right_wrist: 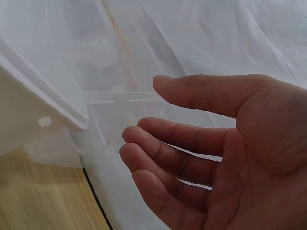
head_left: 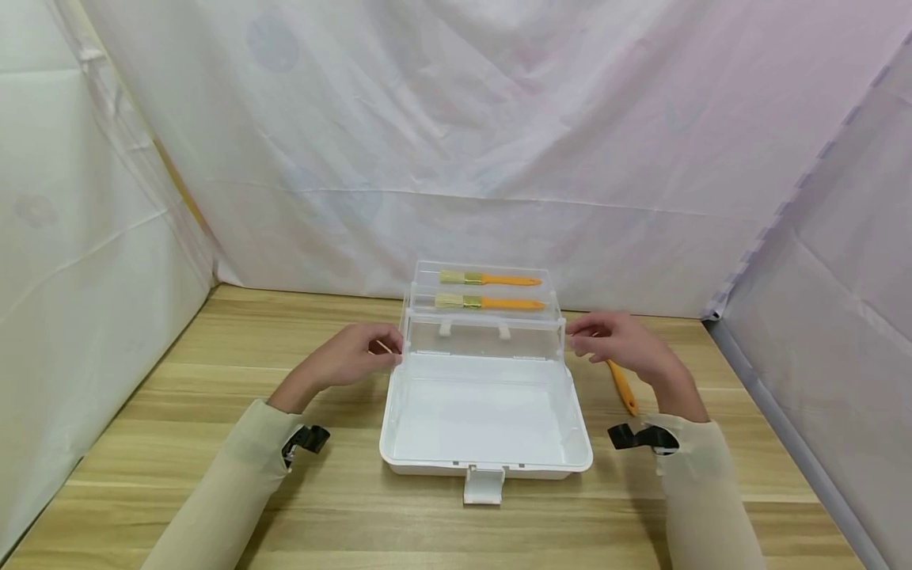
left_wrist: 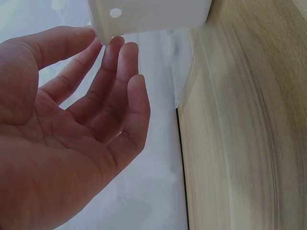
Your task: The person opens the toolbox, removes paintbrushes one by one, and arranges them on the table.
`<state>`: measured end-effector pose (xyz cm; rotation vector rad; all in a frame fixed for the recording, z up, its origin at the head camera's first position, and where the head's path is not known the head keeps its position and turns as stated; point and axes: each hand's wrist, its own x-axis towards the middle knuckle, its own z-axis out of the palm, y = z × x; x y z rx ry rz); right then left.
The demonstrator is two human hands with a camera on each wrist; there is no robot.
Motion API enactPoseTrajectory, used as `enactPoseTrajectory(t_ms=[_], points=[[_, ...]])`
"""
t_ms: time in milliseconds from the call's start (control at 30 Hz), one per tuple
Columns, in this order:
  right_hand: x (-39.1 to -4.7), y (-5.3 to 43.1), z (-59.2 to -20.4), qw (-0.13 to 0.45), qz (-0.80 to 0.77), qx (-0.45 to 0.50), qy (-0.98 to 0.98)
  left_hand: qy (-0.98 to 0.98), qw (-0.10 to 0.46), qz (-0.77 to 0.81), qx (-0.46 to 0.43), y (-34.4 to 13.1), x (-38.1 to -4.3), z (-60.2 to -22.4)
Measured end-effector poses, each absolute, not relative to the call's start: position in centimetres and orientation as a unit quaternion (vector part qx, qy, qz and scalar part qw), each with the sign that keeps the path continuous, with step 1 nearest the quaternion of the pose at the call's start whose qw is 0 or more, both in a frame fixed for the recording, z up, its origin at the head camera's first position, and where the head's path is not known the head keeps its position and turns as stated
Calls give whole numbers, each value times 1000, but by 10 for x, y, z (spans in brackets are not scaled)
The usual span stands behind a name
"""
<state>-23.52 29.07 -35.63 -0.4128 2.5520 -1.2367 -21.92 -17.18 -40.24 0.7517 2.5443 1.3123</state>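
A white plastic storage box [head_left: 492,412] lies open on the table, its latch [head_left: 484,484] hanging at the front. Clear tiers [head_left: 492,336] rise along its back. Two paintbrushes with orange handles lie one behind the other on these tiers, a nearer brush [head_left: 492,302] and a farther brush [head_left: 492,279]. At the back left corner, my left hand [head_left: 356,352] pinches the box edge between thumb and fingertips. My right hand [head_left: 623,344] is beside the back right corner, fingers loosely bent and holding nothing. In the right wrist view a gap shows between its fingertips and the box.
An orange handle [head_left: 622,388] lies on the wooden table [head_left: 342,507] to the right of the box, its far end hidden behind my right hand. A pale cloth [head_left: 456,142] hangs behind the table, with more cloth at both sides.
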Motion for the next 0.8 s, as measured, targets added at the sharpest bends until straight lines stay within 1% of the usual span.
enactPoseTrajectory(t_ms=[600, 800], points=[[-239, 279, -364, 164, -394, -153, 891, 856, 89, 441, 254, -172, -220, -404], [-239, 278, -365, 164, -394, -151, 892, 858, 87, 443, 245, -171, -219, -403]])
